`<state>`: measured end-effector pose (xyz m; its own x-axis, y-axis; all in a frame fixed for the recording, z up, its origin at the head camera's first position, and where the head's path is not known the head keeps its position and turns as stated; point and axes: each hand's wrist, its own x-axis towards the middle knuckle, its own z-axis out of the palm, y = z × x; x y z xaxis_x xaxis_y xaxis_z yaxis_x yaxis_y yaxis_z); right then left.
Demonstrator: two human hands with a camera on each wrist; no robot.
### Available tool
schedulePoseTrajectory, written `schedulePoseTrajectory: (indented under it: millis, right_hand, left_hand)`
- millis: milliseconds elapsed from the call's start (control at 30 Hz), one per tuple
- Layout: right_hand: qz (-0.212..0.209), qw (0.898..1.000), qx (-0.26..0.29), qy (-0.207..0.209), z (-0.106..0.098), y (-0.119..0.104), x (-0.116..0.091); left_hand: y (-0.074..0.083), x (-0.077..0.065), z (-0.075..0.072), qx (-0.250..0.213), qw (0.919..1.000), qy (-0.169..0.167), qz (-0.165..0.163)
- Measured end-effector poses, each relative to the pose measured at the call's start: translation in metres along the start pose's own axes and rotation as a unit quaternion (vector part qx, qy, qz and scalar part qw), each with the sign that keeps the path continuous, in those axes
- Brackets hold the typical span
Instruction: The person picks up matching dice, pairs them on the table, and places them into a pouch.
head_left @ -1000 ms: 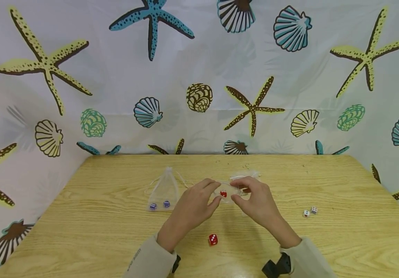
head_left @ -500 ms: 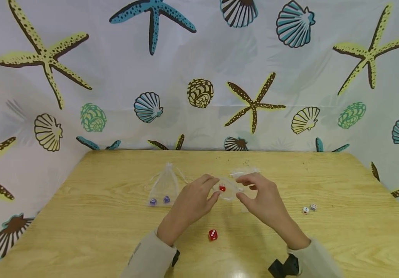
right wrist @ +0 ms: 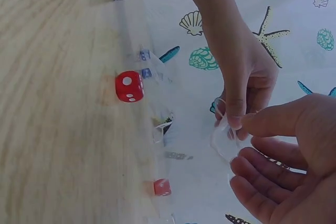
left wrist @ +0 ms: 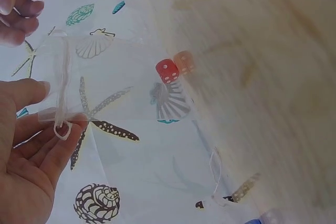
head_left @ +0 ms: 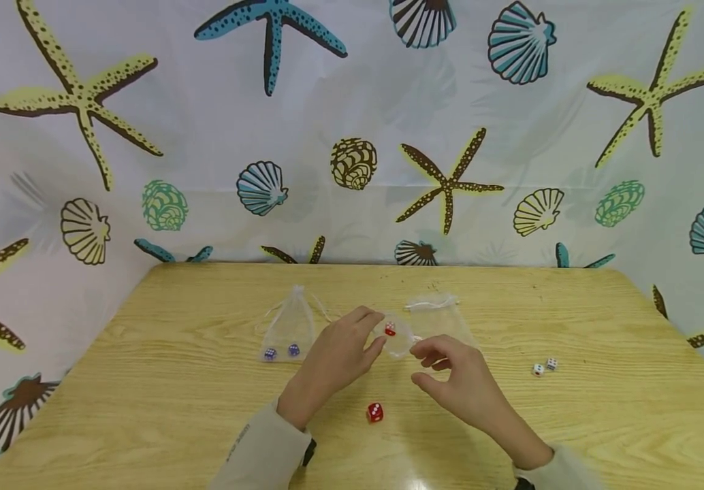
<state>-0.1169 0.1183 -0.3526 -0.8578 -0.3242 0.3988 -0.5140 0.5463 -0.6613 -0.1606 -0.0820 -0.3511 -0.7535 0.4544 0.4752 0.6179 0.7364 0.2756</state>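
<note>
My left hand [head_left: 336, 350] pinches the mouth of a small sheer drawstring bag [left wrist: 126, 90] between thumb and fingers. The bag's white cord and its loop [left wrist: 62, 130] show beside the fingertips. Through the fabric a red die [left wrist: 167, 71] is visible; its reflection suggests that it lies on the table, beyond the bag. Right of the bag hovers my right hand [head_left: 459, 381], fingers loosely bent and apart, with nothing seen between them. In the right wrist view its fingertips [right wrist: 244, 166] are close to the bag. Another red die [head_left: 375, 412] sits on the table in front of both hands.
At the left a sheer drawstring bag [head_left: 291, 327] lies with two purple dice [head_left: 282, 352] at its bottom. Another sheer bag [head_left: 440, 316] lies behind the right hand. Two white dice [head_left: 545, 367] are on the wooden table [head_left: 162, 401] at right. A shell-printed cloth [head_left: 309, 224] hangs behind.
The right hand has drawn away from the bag, first slightly right, then lower and toward me, uncovering the bag lying behind it. The left hand has kept its hold nearly in place.
</note>
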Motion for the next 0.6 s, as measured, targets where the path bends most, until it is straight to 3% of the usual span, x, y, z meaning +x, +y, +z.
schedulePoseTrajectory:
  millis: [600]
  right_hand:
    - [0.025,0.990,0.078,-0.111,0.036,0.002,0.000]
  left_hand:
    - [-0.002,0.001,0.002,0.000,1.0000,0.001,0.006]
